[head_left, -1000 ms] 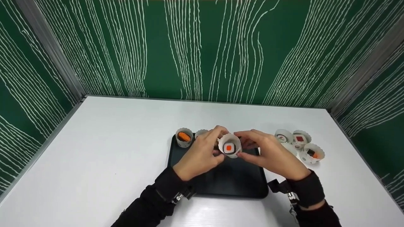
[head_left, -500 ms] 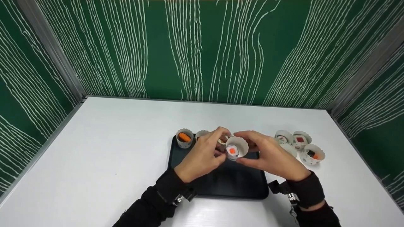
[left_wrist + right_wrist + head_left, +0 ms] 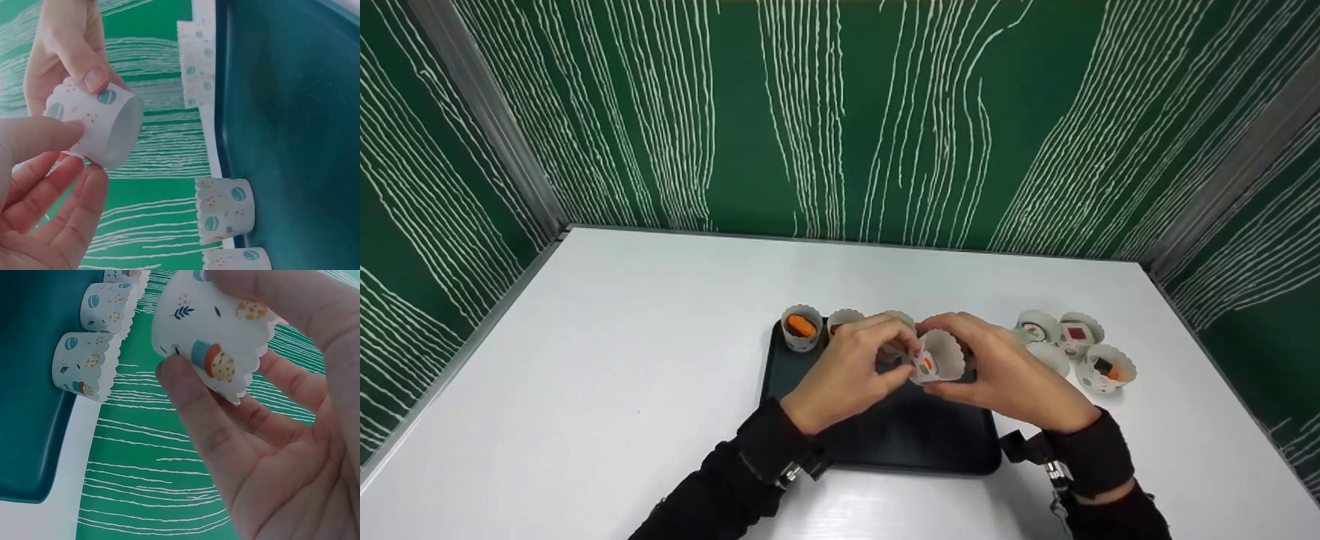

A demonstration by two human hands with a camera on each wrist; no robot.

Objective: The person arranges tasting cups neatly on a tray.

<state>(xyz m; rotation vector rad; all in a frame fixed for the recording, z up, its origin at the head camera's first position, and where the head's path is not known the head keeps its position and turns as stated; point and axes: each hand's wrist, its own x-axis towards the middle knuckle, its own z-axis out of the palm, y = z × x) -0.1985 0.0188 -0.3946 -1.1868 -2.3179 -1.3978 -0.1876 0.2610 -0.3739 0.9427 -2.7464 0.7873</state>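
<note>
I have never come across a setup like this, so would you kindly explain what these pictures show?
There is no robot here: a person does the work bare-handed. The wide picture comes from a camera worn on the head, looking forward and down. The two closer ones come from a camera on each wrist.

On the white table lies a dark tray, with three patterned paper cups along its far edge; the leftmost holds an orange piece. To the right of the tray, a cluster of four cups stands, at least three with small pieces inside.

Above the tray, the right hand grips another paper cup, tilted, while the left hand pinches its side. Inside it, a small white and orange piece shows.
</note>
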